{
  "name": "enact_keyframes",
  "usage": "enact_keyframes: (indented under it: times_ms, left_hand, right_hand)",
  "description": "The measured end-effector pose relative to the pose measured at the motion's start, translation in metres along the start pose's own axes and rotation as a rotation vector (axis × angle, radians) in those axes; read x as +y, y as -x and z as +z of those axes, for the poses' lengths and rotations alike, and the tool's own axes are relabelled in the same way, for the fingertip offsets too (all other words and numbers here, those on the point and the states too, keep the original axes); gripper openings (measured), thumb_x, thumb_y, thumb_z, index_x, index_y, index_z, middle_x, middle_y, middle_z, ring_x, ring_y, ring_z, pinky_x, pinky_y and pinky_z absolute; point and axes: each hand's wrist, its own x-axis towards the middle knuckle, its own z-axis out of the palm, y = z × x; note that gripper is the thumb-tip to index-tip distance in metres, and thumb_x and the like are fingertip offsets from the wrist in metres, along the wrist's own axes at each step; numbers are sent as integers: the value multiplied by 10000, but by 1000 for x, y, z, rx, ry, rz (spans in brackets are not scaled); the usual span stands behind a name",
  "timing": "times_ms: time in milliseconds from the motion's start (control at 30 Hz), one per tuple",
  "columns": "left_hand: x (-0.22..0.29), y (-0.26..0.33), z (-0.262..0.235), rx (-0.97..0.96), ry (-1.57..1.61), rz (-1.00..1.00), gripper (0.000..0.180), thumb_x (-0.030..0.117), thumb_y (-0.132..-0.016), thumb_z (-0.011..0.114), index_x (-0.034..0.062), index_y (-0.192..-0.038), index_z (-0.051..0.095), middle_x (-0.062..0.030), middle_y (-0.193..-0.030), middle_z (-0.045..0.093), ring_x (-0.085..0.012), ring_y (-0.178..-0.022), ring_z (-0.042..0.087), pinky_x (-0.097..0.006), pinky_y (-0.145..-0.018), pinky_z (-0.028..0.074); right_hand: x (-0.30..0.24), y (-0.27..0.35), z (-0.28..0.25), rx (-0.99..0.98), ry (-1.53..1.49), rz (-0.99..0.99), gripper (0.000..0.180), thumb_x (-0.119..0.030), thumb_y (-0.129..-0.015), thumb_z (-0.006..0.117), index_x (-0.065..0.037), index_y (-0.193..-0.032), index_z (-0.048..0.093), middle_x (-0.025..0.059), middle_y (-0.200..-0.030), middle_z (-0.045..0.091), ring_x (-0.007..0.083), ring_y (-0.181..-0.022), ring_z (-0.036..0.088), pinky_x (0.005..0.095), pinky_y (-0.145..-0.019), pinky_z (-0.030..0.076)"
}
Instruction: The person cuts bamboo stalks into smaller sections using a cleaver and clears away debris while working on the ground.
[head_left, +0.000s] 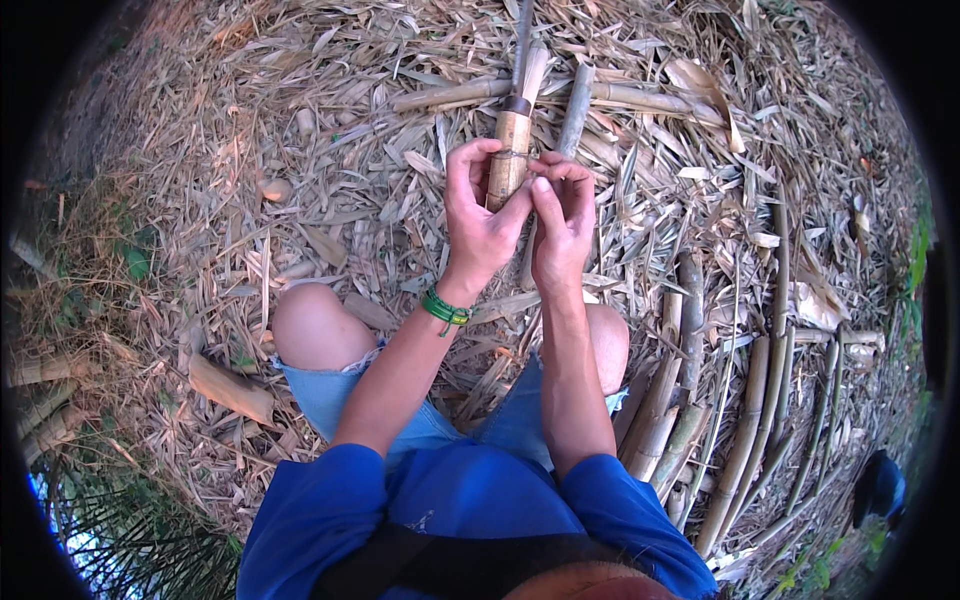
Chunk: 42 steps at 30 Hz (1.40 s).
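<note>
In front of me a long knife (514, 135) points away, with a pale wooden handle, a dark collar and a narrow blade running out of the top of the view. A thin dark cord (513, 154) circles the handle. My left hand (480, 225), with a green bracelet at the wrist, curls round the handle from the left, its thumb across the near end. On the other side, my right hand (563, 225) is pinched close against the handle at the cord, thumb near the left thumb. What lies between the right fingertips seems to be the cord, though it is mostly hidden.
Dry bamboo leaves and shavings (350, 130) cover the ground. A pale split stick (535, 72) lies beside the blade, close to a cut grey-green pole (576, 110). Several bamboo poles (745, 440) lie at the right. A curved bamboo piece (232, 390) rests by my left knee.
</note>
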Motion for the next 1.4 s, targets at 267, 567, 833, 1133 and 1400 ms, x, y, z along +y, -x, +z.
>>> enact_keyframes:
  times_ms: [267, 567, 833, 1133, 1400]
  left_hand:
    - [-8, 2, -2, 99, -14, -40, 273, 116, -1019, 627, 23, -1254, 524, -65, -1064, 629, -113, -910, 611, -283, -784, 513]
    - [13, -31, -32, -186, 24, -218, 224, 54, -972, 670, -11, -1180, 619, -93, -1049, 712, -142, -940, 694, -276, -813, 567]
    - [45, -53, -50, -284, -624, 231, 101, 15, -867, 734, -12, -962, 752, -111, -928, 739, -197, -773, 730, -302, -693, 592]
    - [37, -50, -47, -227, -745, 343, 101, -25, -830, 710, -29, -915, 656, -81, -837, 680, -153, -676, 650, -298, -620, 538]
    - [46, -51, -52, -264, -659, 302, 133, -43, -834, 708, -28, -966, 709, -98, -940, 711, -172, -774, 712, -281, -695, 577]
  right_hand:
    - [17, 14, 15, 23, 602, -69, 627, -419, -1037, 516, 80, -1417, 508, 314, -1259, 650, 356, -1193, 648, 431, -1021, 489]
    - [6, 4, 5, -16, 526, -78, 821, -321, -770, 862, 138, -1368, 537, 258, -1116, 724, 257, -1031, 713, 368, -912, 554]
    - [-2, 5, 4, -111, 593, -88, 777, -234, -727, 810, 134, -1357, 545, 257, -1148, 710, 263, -1032, 708, 358, -915, 547]
    - [-5, 9, 3, -223, 801, -178, 785, -219, -694, 803, 134, -1348, 549, 305, -1152, 674, 371, -1079, 690, 411, -980, 520]
    - [3, 10, 8, -155, 770, -179, 787, -209, -685, 814, 127, -1345, 549, 293, -1178, 670, 397, -1090, 678, 419, -983, 520]
